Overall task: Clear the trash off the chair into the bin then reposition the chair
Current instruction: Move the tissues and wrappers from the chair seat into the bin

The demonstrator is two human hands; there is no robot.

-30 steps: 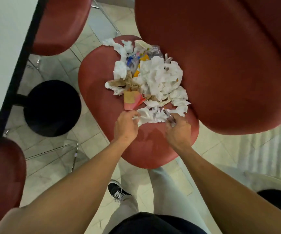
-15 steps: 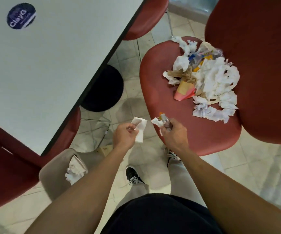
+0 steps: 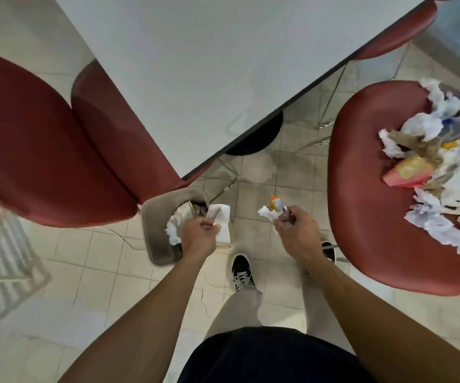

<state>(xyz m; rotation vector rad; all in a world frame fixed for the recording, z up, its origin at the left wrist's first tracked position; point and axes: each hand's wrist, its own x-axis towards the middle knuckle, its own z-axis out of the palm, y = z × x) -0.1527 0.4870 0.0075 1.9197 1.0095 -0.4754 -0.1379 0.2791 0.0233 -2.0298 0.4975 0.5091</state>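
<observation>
A red chair [image 3: 361, 194] stands at the right, its seat heaped with crumpled white tissues, brown paper and a pink-yellow wrapper [image 3: 439, 172]. A grey bin [image 3: 154, 233] sits on the floor at centre left, tissue and paper inside it. My left hand [image 3: 199, 237] hovers over the bin's right side, shut on a white napkin [image 3: 222, 222]. To its right, my right hand [image 3: 295, 233] is over the floor tiles, between bin and chair, shut on a crumpled tissue and an orange-tipped wrapper [image 3: 274, 210].
A white table [image 3: 209, 64] with a dark edge fills the upper middle, its black round base [image 3: 256, 136] beneath. Another red chair [image 3: 43, 150] sits at the left, close to the bin. A third red seat [image 3: 397, 31] is tucked under the table's far side. My shoes are on the tiled floor.
Both hands lifted trash from the chair seat and carried it left; my view swung left too. The left hand now hangs over the bin, the right one trailing it.
</observation>
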